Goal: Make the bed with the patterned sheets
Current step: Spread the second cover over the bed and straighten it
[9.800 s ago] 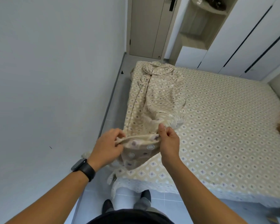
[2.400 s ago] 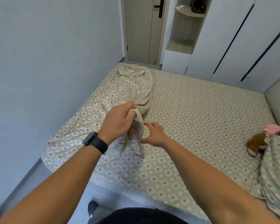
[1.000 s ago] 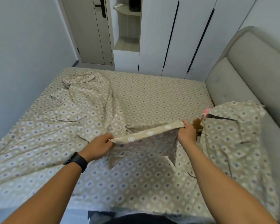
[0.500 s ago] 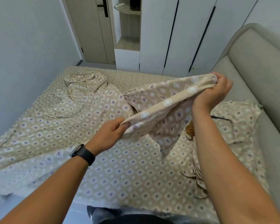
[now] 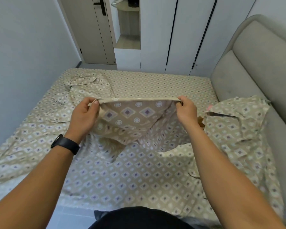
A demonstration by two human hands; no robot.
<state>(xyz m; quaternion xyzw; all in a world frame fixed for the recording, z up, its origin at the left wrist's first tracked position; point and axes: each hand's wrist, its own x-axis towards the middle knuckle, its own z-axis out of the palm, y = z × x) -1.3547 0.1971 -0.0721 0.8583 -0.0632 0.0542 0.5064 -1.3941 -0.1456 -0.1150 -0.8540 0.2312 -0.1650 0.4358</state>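
Left wall side of the bed (image 5: 163, 83): the loose patterned sheet (image 5: 127, 116) trails in a rumpled rope from the far left corner toward the middle, rest of it spread wrinkled over the left half and hanging off the near left edge. Left hand (image 5: 84, 118), watch (image 5: 65, 144) on the wrist, pinches one end of the sheet's hem between thumb and curled fingers. The hem runs taut and level between both hands, above the middle of the mattress, cloth sagging below it in a pouch. Right hand (image 5: 186, 111) pinches the other end the same way, fingers curled over the edge. Change: half a second ago the right hand was raised high toward the headboard and the hem slanted; now it is lowered to match the left, hands wider apart, edge straightened. A second ago the hem sat lower, near the mattress. Meaning, as I judge it: an edge has been found and squared, so the sheet is ready to be shaken out or pulled toward the head; spreading is not yet done, most of it is bunched. Right of the hands, a pillow (image 5: 238, 123) in matching cloth lies against the grey headboard (image 5: 254, 63), a small brown toy (image 5: 201, 121) partly hidden beside it. Wardrobe (image 5: 180, 30) behind the far edge.
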